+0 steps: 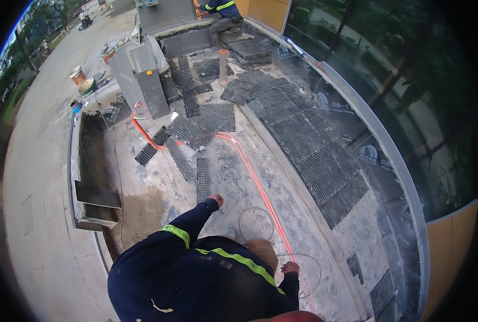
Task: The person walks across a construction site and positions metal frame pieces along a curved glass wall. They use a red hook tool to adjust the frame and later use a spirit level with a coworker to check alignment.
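My left hand (pixel 216 200) is out in front of me with its fingers curled, just past the near end of a narrow black plastic grid strip (pixel 202 180). What it holds, if anything, is too small to make out. Low at my right side, my right hand (pixel 291 267) is closed at a thin wire (pixel 319 268) that bows out in a loop beside it. Another loop of thin wire (pixel 240 224) hangs or lies between my two hands. Beneath the right hand, orange-red conduits (pixel 260 185) run along the concrete floor.
Black drainage grid mats (pixel 303 145) cover the floor to the right, beside a low wall and glass panes. Loose grid pieces (pixel 196 126) lie ahead near grey slabs (pixel 150 88). Buckets (pixel 87 86) stand outside the left wall. A co-worker (pixel 225 16) crouches at the far end.
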